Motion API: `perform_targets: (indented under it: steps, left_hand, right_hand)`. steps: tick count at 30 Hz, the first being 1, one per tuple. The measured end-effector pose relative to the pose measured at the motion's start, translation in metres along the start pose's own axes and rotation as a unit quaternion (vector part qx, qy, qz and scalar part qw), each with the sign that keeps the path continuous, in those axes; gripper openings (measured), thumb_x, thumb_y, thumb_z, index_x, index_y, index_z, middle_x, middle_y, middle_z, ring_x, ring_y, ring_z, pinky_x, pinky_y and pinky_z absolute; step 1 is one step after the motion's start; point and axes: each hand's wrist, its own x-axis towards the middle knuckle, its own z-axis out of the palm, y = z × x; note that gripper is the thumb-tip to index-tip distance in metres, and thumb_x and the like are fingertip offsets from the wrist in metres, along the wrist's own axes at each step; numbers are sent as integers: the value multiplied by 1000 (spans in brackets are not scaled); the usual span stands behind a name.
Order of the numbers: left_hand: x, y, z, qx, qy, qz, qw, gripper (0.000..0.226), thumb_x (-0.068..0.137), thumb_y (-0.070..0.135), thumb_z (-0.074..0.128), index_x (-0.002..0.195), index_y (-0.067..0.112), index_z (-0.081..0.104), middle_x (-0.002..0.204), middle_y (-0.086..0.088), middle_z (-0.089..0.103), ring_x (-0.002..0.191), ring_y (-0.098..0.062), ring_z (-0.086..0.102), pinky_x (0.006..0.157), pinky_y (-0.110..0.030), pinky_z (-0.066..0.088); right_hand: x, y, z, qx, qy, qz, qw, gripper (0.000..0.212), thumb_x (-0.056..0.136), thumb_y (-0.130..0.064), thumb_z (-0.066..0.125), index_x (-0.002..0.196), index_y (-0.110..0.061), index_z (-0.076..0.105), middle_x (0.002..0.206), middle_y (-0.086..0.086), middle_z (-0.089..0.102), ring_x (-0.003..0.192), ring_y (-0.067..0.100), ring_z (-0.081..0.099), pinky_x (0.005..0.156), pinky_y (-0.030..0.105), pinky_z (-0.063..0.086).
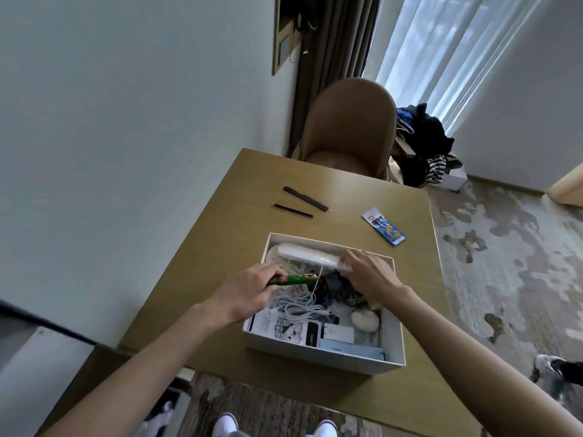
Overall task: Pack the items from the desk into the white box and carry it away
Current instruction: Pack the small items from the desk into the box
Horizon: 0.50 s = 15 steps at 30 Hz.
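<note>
The white box [392,335] sits open on the wooden desk [220,222], holding cables, small cartons, dark cloth and a pale round thing. My left hand [249,294] grips a green snack stick [291,280] over the box's left side. My right hand [369,275] holds the end of a long white wrapped packet [309,255] lying along the box's far side. On the desk beyond the box lie a black comb [305,199], a thin black pen [293,211] and a blue and white sachet [383,225].
A tan chair [353,124] stands at the desk's far edge, with a heap of dark clothes [426,137] to its right. A wall runs along the left. Patterned carpet lies to the right, with a shoe [555,369] near the edge.
</note>
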Motion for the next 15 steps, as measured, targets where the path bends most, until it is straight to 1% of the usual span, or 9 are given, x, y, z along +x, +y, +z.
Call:
perform_targets:
  steps: [2,3,5,7,9,11,12,13,15]
  left_hand:
    - [-2,-1,3,-5,-8,11,1000,25,96,28,52,120,24,53,102,14,51,75,-2,50,62,-16,44]
    - [-3,-1,5,-8,-10,19,1000,25,96,29,52,120,24,53,104,12,53,76,-2,48,65,-16,43]
    - [-5,1,10,-5,-20,41,999,23,96,29,52,119,26,51,108,8,57,76,-1,48,65,-15,43]
    - [-5,5,13,1,-35,64,997,21,95,30,52,116,27,50,110,7,57,84,-5,52,70,-24,50]
    - [-4,8,14,6,-44,74,996,20,95,31,52,115,28,51,110,6,57,92,-10,55,77,-32,53]
    - [-1,11,15,3,-51,75,996,21,96,30,52,117,26,51,112,4,57,92,-10,52,80,-31,51]
    - [0,12,16,-2,-55,78,995,23,96,29,52,118,25,52,112,3,57,91,-8,50,81,-30,49]
    - [2,13,18,-6,-60,82,995,24,96,28,53,119,25,52,113,3,57,92,-7,48,83,-29,48]
    - [7,16,19,-9,-79,85,993,24,96,27,53,119,23,53,113,1,57,95,-9,49,87,-32,48]
  right_hand:
    - [-2,-3,2,-49,-3,-16,999,22,92,-20,57,113,-13,56,124,8,60,107,31,61,84,39,49]
    - [-4,-3,4,-67,1,-15,998,22,91,-16,57,113,-12,57,123,9,60,105,31,60,85,40,49]
    - [-7,-5,6,-101,20,0,995,24,88,-11,59,112,-12,60,115,10,59,101,29,60,80,38,51]
    - [-5,-10,5,-123,36,25,991,21,87,-13,59,109,-13,61,108,8,59,97,27,60,74,37,51]
    - [0,-19,4,-122,37,60,990,16,90,-16,57,106,-15,60,104,6,60,93,26,62,70,35,49]
    - [6,-26,3,-105,27,85,990,12,91,-19,56,103,-15,59,103,4,62,92,28,64,66,35,46]
    - [9,-28,3,-83,20,91,992,14,91,-23,58,103,-15,59,104,3,62,92,29,65,65,36,45]
    - [10,-28,3,-44,7,95,994,19,90,-28,60,105,-16,60,107,3,62,94,30,64,67,35,45]
    - [9,-27,-2,58,-26,108,992,29,86,-33,66,111,-19,64,115,3,61,99,30,62,75,36,46]
